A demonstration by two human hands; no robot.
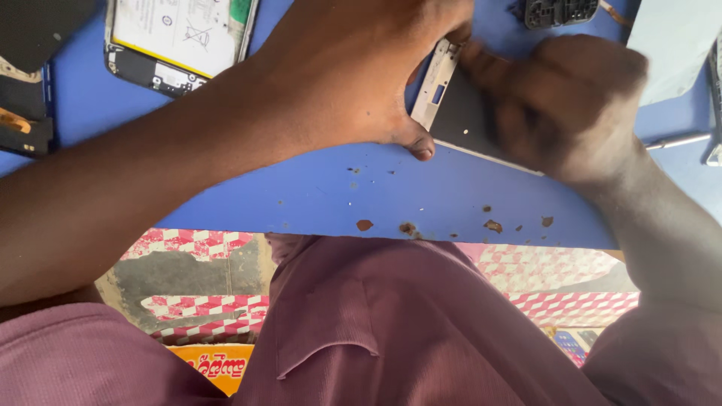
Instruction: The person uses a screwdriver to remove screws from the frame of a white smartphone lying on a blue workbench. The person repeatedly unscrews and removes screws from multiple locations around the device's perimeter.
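On a blue work table (316,192), its painted surface chipping into small rust-brown pits along the near edge, we are looking down at two bare hands closing on a flat phone panel (459,113), dark and smooth across its face, with a pale metallic frame running along its left end and lower side. The panel is lying tilted near the table's front edge, right of centre. The left hand (353,75) is arching over the panel's left end, its thumb pressing down at the lower corner and its fingers curling over the top, so it is gripping the frame between thumb and fingers. The right hand (571,105) is lying across the panel's right half, fingers bent and pressing on the dark face; it is blurring, so we cannot tell exactly how the fingertips are sitting. At upper left an opened phone (177,41) is lying face down, showing a white rectangular battery label edged in yellow, with a small green patch at its corner and dark circuitry below. Dark flat parts (26,83) are stacking at the far left edge. At the top a small black perforated part (560,11) is resting beside a pale blue-grey sheet (673,49), and a thin metal tool (677,141) is lying at right. Below the table we are seeing maroon cloth (376,331) over the knees, a red-and-white checked floor covering (199,244), and an orange printed package (218,365).
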